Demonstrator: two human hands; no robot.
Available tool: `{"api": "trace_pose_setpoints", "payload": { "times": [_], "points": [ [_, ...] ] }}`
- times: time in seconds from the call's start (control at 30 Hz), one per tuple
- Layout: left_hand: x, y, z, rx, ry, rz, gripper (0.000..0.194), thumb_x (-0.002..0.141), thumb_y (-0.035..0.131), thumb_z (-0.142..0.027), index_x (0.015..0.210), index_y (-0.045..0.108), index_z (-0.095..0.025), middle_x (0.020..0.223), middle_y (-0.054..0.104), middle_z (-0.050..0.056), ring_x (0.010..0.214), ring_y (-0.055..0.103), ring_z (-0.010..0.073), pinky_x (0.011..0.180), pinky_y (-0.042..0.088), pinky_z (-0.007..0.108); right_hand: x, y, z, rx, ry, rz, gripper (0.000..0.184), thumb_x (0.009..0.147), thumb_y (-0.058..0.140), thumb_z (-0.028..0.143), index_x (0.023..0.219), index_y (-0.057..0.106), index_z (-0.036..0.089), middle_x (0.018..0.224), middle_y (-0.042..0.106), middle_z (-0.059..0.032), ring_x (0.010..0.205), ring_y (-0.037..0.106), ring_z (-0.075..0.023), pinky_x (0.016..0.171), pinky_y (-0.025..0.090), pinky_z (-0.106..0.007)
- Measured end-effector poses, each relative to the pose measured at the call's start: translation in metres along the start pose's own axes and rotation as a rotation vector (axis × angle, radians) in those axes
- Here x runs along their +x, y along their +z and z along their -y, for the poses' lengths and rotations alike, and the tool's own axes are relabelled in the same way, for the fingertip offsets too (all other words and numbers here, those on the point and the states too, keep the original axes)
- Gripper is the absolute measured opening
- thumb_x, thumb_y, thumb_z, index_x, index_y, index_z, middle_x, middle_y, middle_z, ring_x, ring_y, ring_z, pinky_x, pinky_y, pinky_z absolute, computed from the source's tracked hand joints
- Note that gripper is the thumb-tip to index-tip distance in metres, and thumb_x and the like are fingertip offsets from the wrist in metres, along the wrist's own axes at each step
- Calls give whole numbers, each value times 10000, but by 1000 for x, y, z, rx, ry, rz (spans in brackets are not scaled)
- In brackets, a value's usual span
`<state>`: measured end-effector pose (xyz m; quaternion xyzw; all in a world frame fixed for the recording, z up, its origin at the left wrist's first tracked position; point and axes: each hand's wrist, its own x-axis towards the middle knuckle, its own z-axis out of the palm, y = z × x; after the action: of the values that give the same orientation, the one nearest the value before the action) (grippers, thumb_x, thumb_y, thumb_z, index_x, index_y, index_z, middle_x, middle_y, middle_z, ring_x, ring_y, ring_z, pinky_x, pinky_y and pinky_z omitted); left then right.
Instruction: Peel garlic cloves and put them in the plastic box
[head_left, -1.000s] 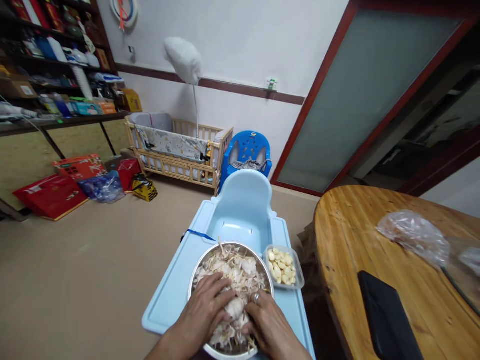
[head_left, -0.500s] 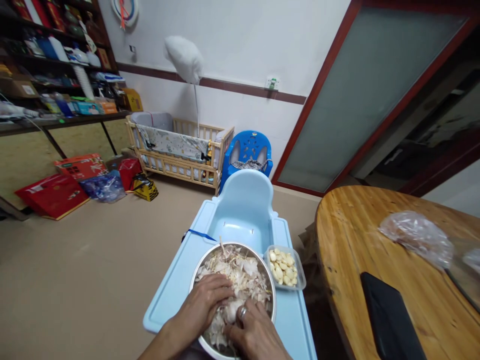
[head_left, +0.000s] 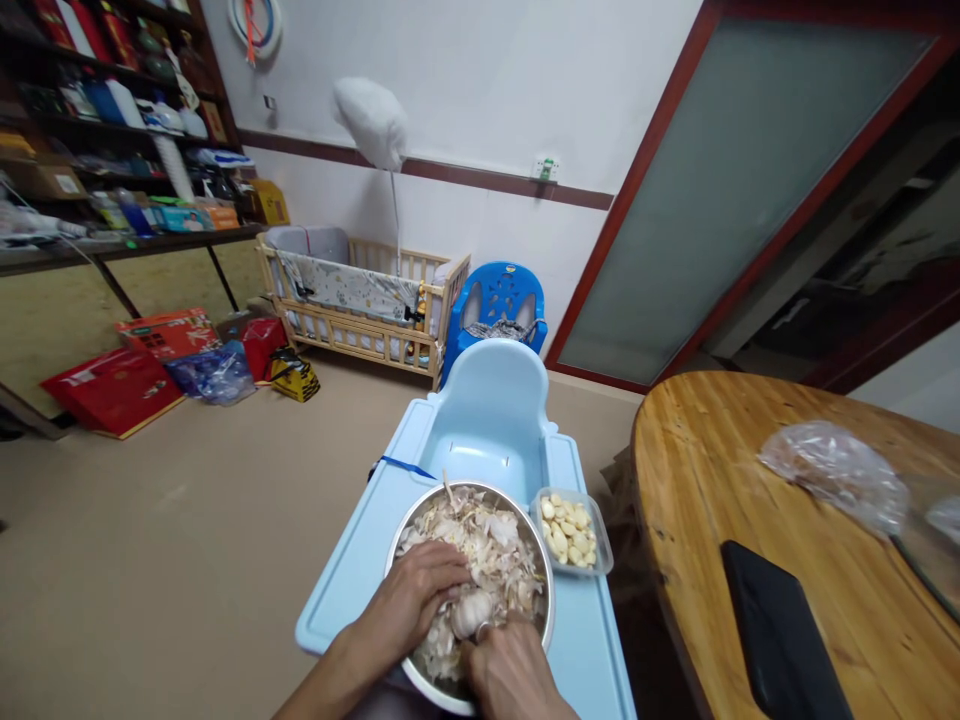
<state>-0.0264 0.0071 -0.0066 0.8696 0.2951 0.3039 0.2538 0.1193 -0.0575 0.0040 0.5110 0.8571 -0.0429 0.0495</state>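
A steel bowl (head_left: 550, 590) full of dry, papery garlic skins (head_left: 499, 550) sits on the light blue tray of a child's high chair. My left hand (head_left: 420, 592) reaches in from the left, its fingers stretched out over the skins. A whole garlic bulb (head_left: 472, 612) lies between both hands, near the left fingertips. Just beside it, my right hand (head_left: 514, 662) is bent down into the skins with curled fingers; the fingertips are hidden, and what they grip cannot be seen. Peeled garlic cloves (head_left: 568, 532) fill a clear plastic container (head_left: 600, 568) right of the bowl.
The blue high chair (head_left: 491, 385) carries bowl and container on its tray. To the right stands a wooden table (head_left: 697, 470) with a black phone (head_left: 780, 625) and a plastic bag (head_left: 832, 475). Behind are a blue chair (head_left: 499, 300), a wooden crib (head_left: 360, 335) and red bags (head_left: 112, 392).
My right hand has moved off the garlic bulb and dug lower into the skins, so the bulb shows more. The left hand stays nearly in place. The view has shifted slightly.
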Motion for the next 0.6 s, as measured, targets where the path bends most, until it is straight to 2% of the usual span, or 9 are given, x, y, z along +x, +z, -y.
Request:
{"api": "trace_pose_setpoints", "payload": {
  "times": [0.13,0.23,0.37,0.43,0.5,0.6],
  "points": [
    [3,-5,-2,-21,9,26,208,839,516,-135,955,683,-179,996,687,78,960,607,210,854,486,365,-3,-5,-4,46,8,1,258,691,524,-29,655,693,163,597,711,-82,517,607,-185,503,359,-273],
    [3,-8,-1,-46,0,33,224,853,499,-132,990,672,-169,1008,688,73,1000,592,203,889,464,363,-10,-17,-10,98,23,-6,258,747,509,9,690,679,196,591,681,-37,548,596,-163,513,327,-256],
    [1,-12,0,-76,-14,4,278,873,452,-111,1066,638,-183,1048,681,57,1039,576,185,919,442,364,-19,-34,-20,292,9,9,212,757,553,82,796,685,244,711,665,-18,651,591,-161,523,311,-235],
    [0,-15,-1,-91,-4,-28,282,875,445,-110,1074,634,-178,1051,679,64,1035,579,186,916,443,367,-22,-37,-27,304,42,-18,218,787,535,94,818,688,246,744,659,-25,687,582,-165,559,325,-235],
    [0,-19,-5,-98,17,-41,267,867,468,-116,1068,635,-172,1031,683,67,1021,579,190,911,445,367,-24,-36,-33,256,104,-42,211,814,514,109,756,687,213,717,645,-38,679,572,-172,575,332,-243],
    [-2,-25,-15,-51,45,27,220,828,542,-122,999,662,-191,996,676,54,1040,544,207,926,420,378,-25,-33,-40,212,191,-36,229,834,486,113,739,679,190,708,631,-49,664,570,-176,567,336,-244]
  ]
}}
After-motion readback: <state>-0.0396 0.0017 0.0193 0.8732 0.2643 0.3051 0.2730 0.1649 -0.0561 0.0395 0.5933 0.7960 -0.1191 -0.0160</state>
